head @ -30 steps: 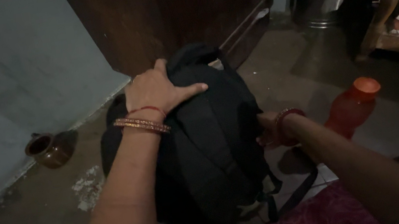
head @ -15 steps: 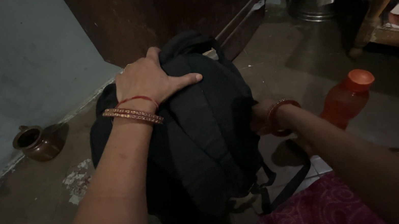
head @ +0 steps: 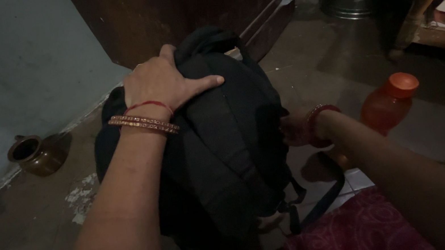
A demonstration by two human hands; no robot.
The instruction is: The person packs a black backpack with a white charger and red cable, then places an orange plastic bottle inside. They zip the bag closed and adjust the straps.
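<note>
While left hand point(head: 163, 84) lies flat, fingers spread, on black backpack point(head: 225, 142), right hand point(head: 295, 131) reaches its side; grip unclear w/ fingers hidden.

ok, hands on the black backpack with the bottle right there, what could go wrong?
1. The orange bottle stands just behind the right hand, which works at the side of the black backpack; a pull back could tip it.
2. The left hand lies flat on top rather than gripping, so the backpack might slide or roll.
3. Loose straps trail on the floor and could snag.
</note>
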